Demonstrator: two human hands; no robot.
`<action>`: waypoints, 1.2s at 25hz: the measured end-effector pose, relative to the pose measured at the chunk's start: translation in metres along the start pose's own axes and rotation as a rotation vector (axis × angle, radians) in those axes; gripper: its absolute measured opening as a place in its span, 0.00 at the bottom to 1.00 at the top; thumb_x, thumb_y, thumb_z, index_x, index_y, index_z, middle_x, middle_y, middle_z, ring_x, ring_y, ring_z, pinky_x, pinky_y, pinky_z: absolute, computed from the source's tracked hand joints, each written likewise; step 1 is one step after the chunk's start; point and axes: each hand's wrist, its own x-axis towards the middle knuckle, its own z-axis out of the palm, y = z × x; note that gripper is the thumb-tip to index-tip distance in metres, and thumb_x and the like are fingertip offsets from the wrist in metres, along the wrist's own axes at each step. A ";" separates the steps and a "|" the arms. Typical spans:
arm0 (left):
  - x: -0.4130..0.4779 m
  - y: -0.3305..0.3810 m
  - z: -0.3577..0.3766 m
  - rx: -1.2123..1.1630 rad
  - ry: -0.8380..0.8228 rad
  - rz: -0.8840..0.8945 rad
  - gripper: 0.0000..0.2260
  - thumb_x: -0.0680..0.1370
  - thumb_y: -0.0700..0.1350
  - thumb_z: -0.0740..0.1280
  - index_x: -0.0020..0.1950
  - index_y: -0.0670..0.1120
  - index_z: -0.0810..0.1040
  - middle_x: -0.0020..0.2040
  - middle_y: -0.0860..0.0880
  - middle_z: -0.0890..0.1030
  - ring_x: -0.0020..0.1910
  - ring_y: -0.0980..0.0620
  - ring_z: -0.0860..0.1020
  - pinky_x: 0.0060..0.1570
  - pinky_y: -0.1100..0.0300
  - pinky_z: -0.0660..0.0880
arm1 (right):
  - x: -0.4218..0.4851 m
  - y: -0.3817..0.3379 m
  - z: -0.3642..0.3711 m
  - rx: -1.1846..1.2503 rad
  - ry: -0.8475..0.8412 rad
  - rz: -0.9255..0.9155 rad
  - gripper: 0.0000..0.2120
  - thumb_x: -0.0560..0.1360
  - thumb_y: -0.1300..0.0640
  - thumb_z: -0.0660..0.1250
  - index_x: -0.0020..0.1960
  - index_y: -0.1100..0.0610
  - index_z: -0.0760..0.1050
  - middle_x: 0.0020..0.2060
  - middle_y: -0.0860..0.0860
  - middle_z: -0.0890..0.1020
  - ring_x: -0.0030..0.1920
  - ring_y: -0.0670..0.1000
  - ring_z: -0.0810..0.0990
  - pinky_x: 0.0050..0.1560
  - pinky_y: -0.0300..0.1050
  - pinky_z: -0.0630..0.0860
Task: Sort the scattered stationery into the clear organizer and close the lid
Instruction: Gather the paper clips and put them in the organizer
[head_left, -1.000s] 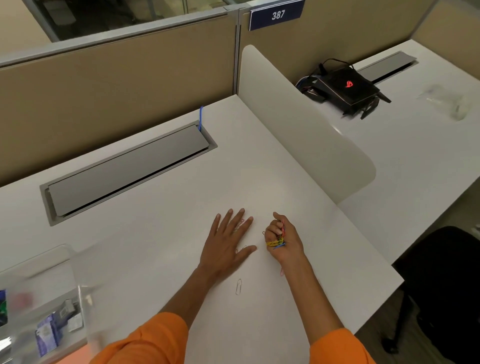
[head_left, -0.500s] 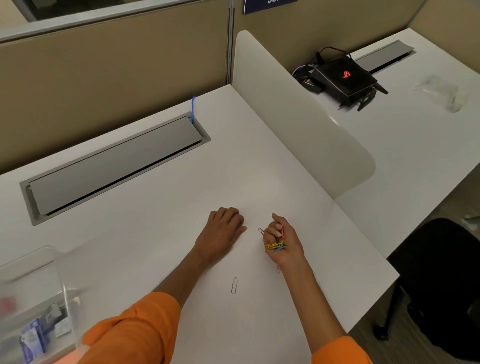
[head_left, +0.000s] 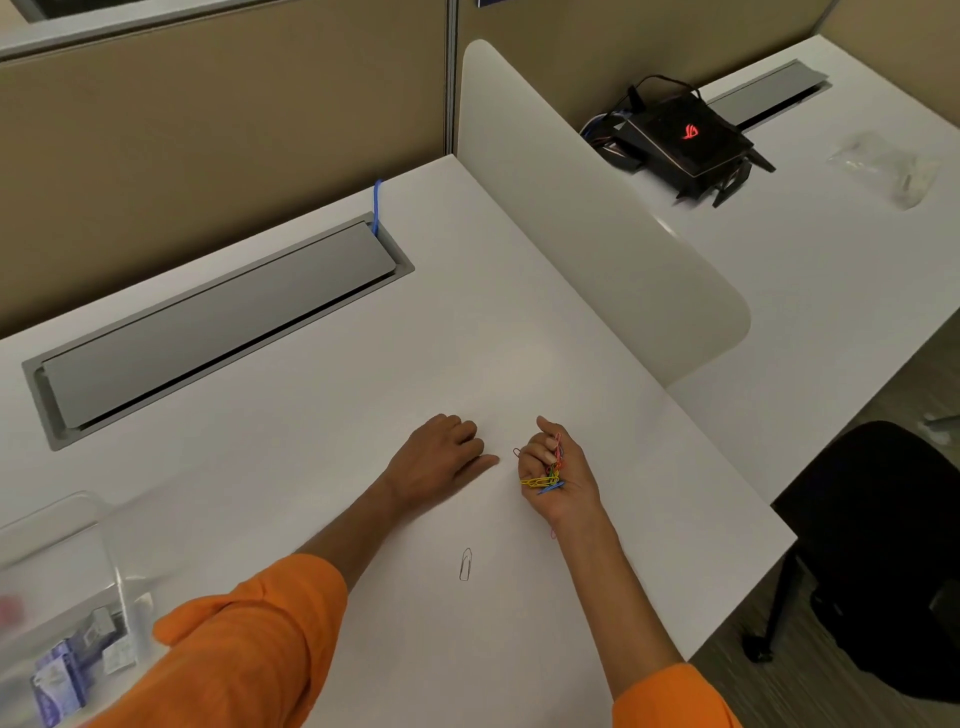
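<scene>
Paper clip: 1 silver wire paper clip (head_left: 466, 564) lies flat and alone on the white laminate desk (head_left: 311, 441), between the 2 forearms; every place below is given from it.
Left hand: the left hand (head_left: 441, 460) rests on the desk just beyond the clip and slightly left, knuckles up, fingers curled under, thumb stretched toward the other hand; whether the fingers hold anything cannot be told.
Right hand: the right hand (head_left: 561, 475) sits beyond and right of the clip, clenched round a bunch of coloured paper clips (head_left: 548, 478), yellow, blue, red and green, that sticks out of the fist.
Loose clip: 1 pink paper clip (head_left: 553, 532) shows right of the silver clip, half hidden at the right wrist.
Organizer: the clear plastic organizer (head_left: 52, 525) stands far left of the clip, blurred, with purple-and-white packets (head_left: 57, 680) inside; its lid is too blurred to read.
Sleeves: orange sleeves (head_left: 249, 639) cover both upper arms, nearer than the clip.
Hatch: a grey metal cable hatch (head_left: 218, 322) is set in the desk well beyond and left of the clip, a blue cable (head_left: 376, 205) at its far end.
Divider: a white rounded panel (head_left: 597, 218) stands beyond and right.
Device: a black box with a glowing red logo (head_left: 680, 137) lies far beyond, past the panel.
</scene>
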 end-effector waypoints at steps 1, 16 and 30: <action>0.001 -0.001 0.000 0.002 0.006 0.012 0.19 0.81 0.55 0.61 0.34 0.46 0.69 0.32 0.50 0.67 0.31 0.51 0.63 0.33 0.57 0.64 | 0.000 0.000 0.001 0.007 -0.004 0.004 0.21 0.76 0.61 0.63 0.26 0.55 0.64 0.20 0.46 0.68 0.17 0.43 0.63 0.16 0.35 0.55; 0.012 -0.008 0.000 0.043 0.022 0.076 0.23 0.82 0.56 0.56 0.29 0.46 0.68 0.25 0.49 0.67 0.21 0.49 0.65 0.23 0.62 0.55 | 0.006 0.005 0.000 0.020 0.011 0.017 0.22 0.77 0.60 0.62 0.26 0.54 0.63 0.20 0.46 0.67 0.17 0.43 0.63 0.17 0.35 0.54; 0.036 0.067 -0.045 -2.029 0.826 -1.399 0.26 0.78 0.58 0.64 0.28 0.48 0.57 0.22 0.51 0.58 0.18 0.55 0.55 0.18 0.64 0.51 | 0.002 0.031 0.035 0.128 -0.083 -0.085 0.20 0.72 0.60 0.66 0.24 0.55 0.65 0.20 0.46 0.66 0.17 0.44 0.61 0.16 0.36 0.55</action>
